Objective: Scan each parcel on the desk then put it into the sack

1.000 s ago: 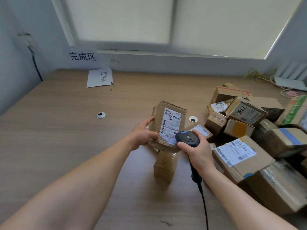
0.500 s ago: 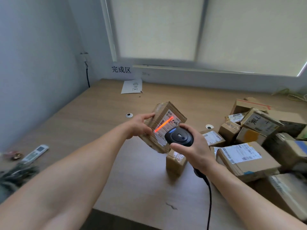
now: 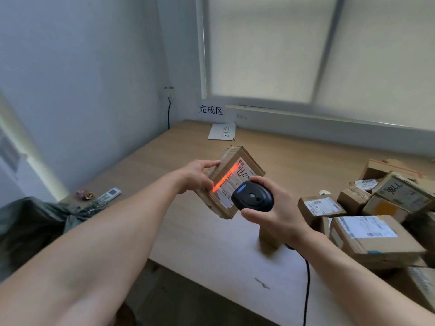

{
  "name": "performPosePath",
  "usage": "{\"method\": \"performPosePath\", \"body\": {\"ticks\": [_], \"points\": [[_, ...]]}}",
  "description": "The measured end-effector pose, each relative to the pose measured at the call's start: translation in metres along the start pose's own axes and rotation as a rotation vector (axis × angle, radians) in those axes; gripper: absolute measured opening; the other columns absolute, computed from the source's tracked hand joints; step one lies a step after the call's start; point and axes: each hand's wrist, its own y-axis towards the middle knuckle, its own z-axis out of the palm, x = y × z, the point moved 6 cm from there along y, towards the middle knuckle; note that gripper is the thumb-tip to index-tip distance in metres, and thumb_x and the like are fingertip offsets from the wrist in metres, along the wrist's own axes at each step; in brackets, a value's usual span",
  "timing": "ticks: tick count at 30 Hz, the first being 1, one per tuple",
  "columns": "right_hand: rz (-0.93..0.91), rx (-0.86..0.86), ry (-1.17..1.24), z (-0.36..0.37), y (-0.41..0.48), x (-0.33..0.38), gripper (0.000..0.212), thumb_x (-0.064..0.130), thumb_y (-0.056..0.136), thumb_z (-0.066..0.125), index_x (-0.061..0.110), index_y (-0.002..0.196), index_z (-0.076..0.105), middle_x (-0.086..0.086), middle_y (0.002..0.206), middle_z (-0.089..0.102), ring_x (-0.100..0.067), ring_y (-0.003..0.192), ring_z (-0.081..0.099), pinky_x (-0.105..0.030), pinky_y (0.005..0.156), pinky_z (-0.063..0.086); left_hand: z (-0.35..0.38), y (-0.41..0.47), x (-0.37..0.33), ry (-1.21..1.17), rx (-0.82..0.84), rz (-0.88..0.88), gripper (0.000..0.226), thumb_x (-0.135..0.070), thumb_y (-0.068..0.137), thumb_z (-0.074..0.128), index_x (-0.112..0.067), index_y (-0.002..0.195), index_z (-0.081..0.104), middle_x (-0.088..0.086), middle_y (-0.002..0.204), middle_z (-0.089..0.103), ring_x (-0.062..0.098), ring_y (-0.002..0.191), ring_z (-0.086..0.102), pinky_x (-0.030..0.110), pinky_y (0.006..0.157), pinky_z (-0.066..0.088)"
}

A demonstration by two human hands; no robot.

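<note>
Now the parcel [image 3: 231,182] is up in the air over the bench [image 3: 188,231], tilted. The left hand [image 3: 195,176] grips its 9 o'clock edge with its fingers. The right hand [image 3: 275,212] is wrapped round the scanner [image 3: 253,196] at the parcel's 4 o'clock, hiding part of the label. A red light line [image 3: 224,178] crosses that label. A small box [image 3: 269,238] is half hidden under the right wrist. More boxes [image 3: 367,234] crowd 3 o'clock, some cut off. The dark sack [image 3: 30,227] sits blurry at 8 o'clock, past the bench edge. Bare wood runs toward 12 o'clock.
</note>
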Motion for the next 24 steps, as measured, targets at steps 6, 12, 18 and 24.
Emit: {"method": "performPosePath", "body": {"ticks": [6,12,18,24], "points": [[-0.029,0.061,0.029,0.034,0.004,0.024,0.077,0.046,0.055,0.081,0.033,0.128,0.058,0.013,0.116,0.069,-0.004,0.103,0.068,-0.022,0.087,0.056,-0.037,-0.031,0.018,-0.013,-0.042,-0.009,0.09,0.015,0.078,0.064,-0.031,0.152,0.042,0.011,0.109,0.067,0.026,0.093,0.07,0.038,0.078,0.06],[-0.069,0.069,0.141,0.086,0.011,0.061,0.092,0.044,0.06,0.086,0.029,0.143,0.049,0.015,0.125,0.065,0.001,0.111,0.066,-0.016,0.085,0.055,-0.087,-0.067,0.051,-0.061,-0.048,-0.011,0.091,0.016,0.078,0.062,-0.03,0.153,0.04,0.013,0.115,0.068,0.026,0.095,0.072,0.038,0.078,0.061],[-0.036,0.074,0.284,0.166,0.02,0.092,0.102,0.048,0.054,0.087,0.022,0.146,0.051,0.006,0.123,0.067,-0.015,0.096,0.071,-0.018,0.069,0.054,-0.152,-0.118,0.111,-0.174,-0.081,-0.023,0.092,0.018,0.079,0.061,-0.029,0.154,0.036,0.016,0.114,0.068,0.025,0.087,0.075,0.032,0.066,0.059],[0.002,0.151,0.374,0.262,0.031,0.114,0.097,0.036,0.054,0.087,0.021,0.144,0.054,-0.005,0.115,0.071,-0.021,0.081,0.072,-0.024,0.055,0.053,-0.216,-0.181,0.202,-0.264,-0.218,-0.087,0.094,0.018,0.076,0.057,-0.03,0.154,0.037,0.024,0.121,0.065,0.027,0.084,0.073,0.032,0.062,0.056]]}}
